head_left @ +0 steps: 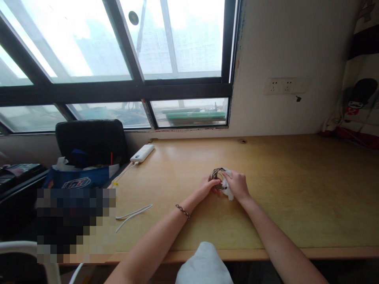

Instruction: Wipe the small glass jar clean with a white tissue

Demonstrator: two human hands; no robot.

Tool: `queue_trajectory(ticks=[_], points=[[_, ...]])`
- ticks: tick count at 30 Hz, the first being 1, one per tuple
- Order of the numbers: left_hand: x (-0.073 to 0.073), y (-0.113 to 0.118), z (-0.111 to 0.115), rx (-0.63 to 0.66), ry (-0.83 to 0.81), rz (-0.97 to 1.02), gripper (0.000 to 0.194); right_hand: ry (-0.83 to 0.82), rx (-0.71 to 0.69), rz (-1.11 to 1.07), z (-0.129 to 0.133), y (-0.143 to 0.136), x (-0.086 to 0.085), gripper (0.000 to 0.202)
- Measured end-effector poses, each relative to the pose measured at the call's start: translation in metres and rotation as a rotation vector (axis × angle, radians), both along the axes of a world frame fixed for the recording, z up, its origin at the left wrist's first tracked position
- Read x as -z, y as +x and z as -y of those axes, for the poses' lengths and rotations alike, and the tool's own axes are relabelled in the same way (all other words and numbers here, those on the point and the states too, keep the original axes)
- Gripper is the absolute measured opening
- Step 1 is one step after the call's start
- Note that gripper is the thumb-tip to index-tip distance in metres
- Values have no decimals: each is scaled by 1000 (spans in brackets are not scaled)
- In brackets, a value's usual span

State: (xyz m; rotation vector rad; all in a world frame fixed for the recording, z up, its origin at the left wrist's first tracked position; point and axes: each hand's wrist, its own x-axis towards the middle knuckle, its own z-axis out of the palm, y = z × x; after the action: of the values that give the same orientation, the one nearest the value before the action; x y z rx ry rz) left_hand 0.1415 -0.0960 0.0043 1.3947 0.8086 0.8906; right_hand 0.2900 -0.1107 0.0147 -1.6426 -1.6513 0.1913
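The ring, dark and patterned, was just right of the frame's center, held up over the table. Its opening faced roughly up toward the camera. Its outline looked near round, so no clear long axis showed; part of the rim was hidden by fingers.

The left hand gripped the ring at its left and lower side, the thumb laid across toward the opening. The right hand was closed on a white tissue, pinched against the ring's right side, with a loose end hanging below. A braided bracelet circled the left wrist.

Left of center, a white power bank lay slanted at the table's far left edge, a cord plugged into its near end. A looped white cable lay nearer, in the lower left. A blue bag stood by a black chair at the left.
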Motion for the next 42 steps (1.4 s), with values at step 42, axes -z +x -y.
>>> queue_trajectory(ticks=[42], points=[[5,-3,-3,-314,25,-20,44,-279,-273,-332,-6,-7,11,32]])
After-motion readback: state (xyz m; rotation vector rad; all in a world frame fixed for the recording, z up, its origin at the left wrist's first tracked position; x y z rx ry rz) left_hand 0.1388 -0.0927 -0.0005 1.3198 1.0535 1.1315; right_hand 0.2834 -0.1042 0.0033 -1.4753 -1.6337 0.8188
